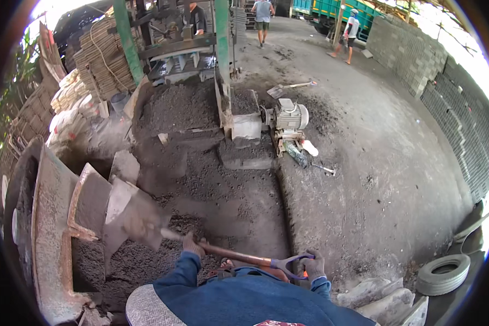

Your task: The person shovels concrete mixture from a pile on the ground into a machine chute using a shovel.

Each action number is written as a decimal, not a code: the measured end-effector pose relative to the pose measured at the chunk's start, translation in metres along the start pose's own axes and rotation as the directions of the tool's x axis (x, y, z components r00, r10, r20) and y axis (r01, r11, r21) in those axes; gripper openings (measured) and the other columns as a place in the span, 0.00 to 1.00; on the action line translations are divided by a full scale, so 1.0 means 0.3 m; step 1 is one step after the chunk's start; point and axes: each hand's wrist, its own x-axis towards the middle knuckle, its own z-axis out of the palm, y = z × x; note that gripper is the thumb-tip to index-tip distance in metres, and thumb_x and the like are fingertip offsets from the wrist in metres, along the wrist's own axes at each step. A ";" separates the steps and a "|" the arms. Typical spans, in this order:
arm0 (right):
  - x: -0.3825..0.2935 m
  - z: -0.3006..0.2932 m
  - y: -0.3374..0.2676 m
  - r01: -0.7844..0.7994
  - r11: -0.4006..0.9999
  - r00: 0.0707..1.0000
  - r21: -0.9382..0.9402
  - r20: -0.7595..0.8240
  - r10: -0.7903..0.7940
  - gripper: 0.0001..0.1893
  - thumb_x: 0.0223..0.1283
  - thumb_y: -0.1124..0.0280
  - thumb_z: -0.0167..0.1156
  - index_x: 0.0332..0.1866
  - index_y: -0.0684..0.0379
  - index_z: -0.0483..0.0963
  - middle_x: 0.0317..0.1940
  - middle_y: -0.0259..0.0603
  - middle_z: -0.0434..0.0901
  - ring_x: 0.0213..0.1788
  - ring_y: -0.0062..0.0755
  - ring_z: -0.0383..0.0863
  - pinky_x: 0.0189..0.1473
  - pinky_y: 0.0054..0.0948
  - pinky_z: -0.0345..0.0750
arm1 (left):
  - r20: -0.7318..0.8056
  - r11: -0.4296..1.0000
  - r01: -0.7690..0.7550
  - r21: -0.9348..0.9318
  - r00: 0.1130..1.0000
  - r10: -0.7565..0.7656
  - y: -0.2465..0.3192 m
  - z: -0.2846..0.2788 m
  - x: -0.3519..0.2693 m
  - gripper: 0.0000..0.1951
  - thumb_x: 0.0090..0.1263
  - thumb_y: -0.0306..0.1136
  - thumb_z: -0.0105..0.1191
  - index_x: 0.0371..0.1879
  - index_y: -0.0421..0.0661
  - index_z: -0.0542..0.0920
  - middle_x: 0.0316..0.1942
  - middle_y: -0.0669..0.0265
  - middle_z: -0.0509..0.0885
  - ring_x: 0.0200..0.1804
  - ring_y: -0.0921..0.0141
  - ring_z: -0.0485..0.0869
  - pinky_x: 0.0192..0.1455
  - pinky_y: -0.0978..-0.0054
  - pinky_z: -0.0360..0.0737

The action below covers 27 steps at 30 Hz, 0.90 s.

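My gloved left hand [194, 245] grips the lower shaft of a shovel [236, 255], near its blade. On the purple D-handle at the other end, my gloved right hand [314, 264] is closed. The shovel lies across the front of my body, its blurred blade [144, 224] pointing left. Dark loose aggregate [138, 265] lies below the blade, heaped against a rusty steel mixer drum [53, 228] with an opening in its side. Whether the blade carries any material is hard to tell through the blur.
An electric motor [290, 116] stands on a bracket past the pit's raised edge [285, 212]. A second shovel [289, 87] lies behind it. Dark aggregate [179, 104] fills a bay below a block press [179, 53]. Stacked blocks [407, 53] line the right; a tyre [443, 274] lies nearer. Several people are farther off.
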 end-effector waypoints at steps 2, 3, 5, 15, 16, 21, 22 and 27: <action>0.074 -0.076 0.060 0.120 0.975 0.992 -0.189 0.049 -0.113 0.22 0.46 0.86 0.63 0.51 0.65 0.78 0.32 0.42 0.84 0.29 0.30 0.83 0.30 0.28 0.81 | -0.084 0.998 0.049 0.026 0.995 -0.047 -0.065 -0.130 -0.071 0.16 0.67 0.52 0.54 0.31 0.53 0.71 0.27 0.61 0.74 0.30 0.59 0.76 0.40 0.51 0.75; 0.106 -0.085 0.072 0.110 0.978 0.994 -0.179 0.041 -0.104 0.22 0.46 0.86 0.63 0.51 0.65 0.78 0.32 0.42 0.84 0.29 0.30 0.83 0.30 0.28 0.81 | -0.091 0.997 0.038 -0.070 0.995 -0.044 -0.086 -0.162 -0.104 0.17 0.66 0.53 0.55 0.30 0.52 0.72 0.26 0.61 0.75 0.30 0.60 0.76 0.41 0.50 0.75; 0.125 -0.077 0.031 0.332 0.924 0.943 -0.190 0.090 -0.320 0.25 0.48 0.82 0.67 0.56 0.62 0.77 0.36 0.39 0.84 0.37 0.30 0.84 0.41 0.26 0.81 | -0.119 0.984 0.017 -0.177 0.992 -0.038 -0.108 -0.246 -0.205 0.18 0.66 0.53 0.55 0.30 0.50 0.72 0.26 0.61 0.75 0.31 0.60 0.76 0.42 0.50 0.76; 0.342 -0.231 0.152 0.248 0.808 0.866 -0.535 0.496 0.062 0.27 0.61 0.66 0.63 0.65 0.62 0.71 0.43 0.39 0.84 0.45 0.27 0.82 0.52 0.28 0.78 | 0.073 0.928 -0.121 -0.351 0.985 0.156 -0.123 -0.049 -0.686 0.17 0.67 0.49 0.58 0.27 0.49 0.73 0.24 0.62 0.76 0.33 0.60 0.77 0.48 0.50 0.77; 0.354 -0.258 0.262 0.363 0.792 0.874 -0.490 0.473 -0.108 0.23 0.59 0.67 0.64 0.59 0.63 0.75 0.42 0.41 0.84 0.45 0.29 0.82 0.50 0.30 0.79 | 0.065 0.944 -0.149 -0.295 0.982 0.175 -0.134 -0.018 -0.716 0.15 0.67 0.46 0.57 0.27 0.49 0.73 0.24 0.62 0.76 0.33 0.59 0.77 0.48 0.49 0.76; 0.211 -0.256 0.340 0.221 0.644 0.973 -0.733 0.215 -0.089 0.15 0.54 0.72 0.63 0.47 0.63 0.79 0.37 0.47 0.85 0.42 0.38 0.85 0.46 0.39 0.79 | 0.287 0.975 -0.099 -0.200 0.945 0.155 -0.178 -0.021 -0.669 0.11 0.67 0.42 0.57 0.30 0.48 0.76 0.25 0.63 0.77 0.35 0.59 0.79 0.52 0.44 0.76; 0.152 -0.255 0.280 0.035 0.744 0.983 -0.668 0.156 0.093 0.15 0.54 0.73 0.63 0.47 0.64 0.78 0.35 0.48 0.84 0.41 0.39 0.85 0.45 0.39 0.80 | 0.378 0.986 -0.078 -0.145 0.917 0.128 -0.178 -0.005 -0.687 0.10 0.66 0.41 0.58 0.30 0.48 0.75 0.24 0.63 0.77 0.35 0.59 0.78 0.53 0.45 0.75; 0.106 -0.443 0.573 -0.472 0.879 0.881 -0.060 0.013 0.474 0.13 0.54 0.73 0.63 0.44 0.66 0.78 0.29 0.48 0.82 0.35 0.37 0.84 0.40 0.36 0.81 | 0.651 0.999 0.004 0.039 0.759 -0.028 -0.163 0.208 -0.675 0.10 0.65 0.38 0.57 0.29 0.47 0.74 0.25 0.63 0.76 0.34 0.58 0.78 0.53 0.47 0.75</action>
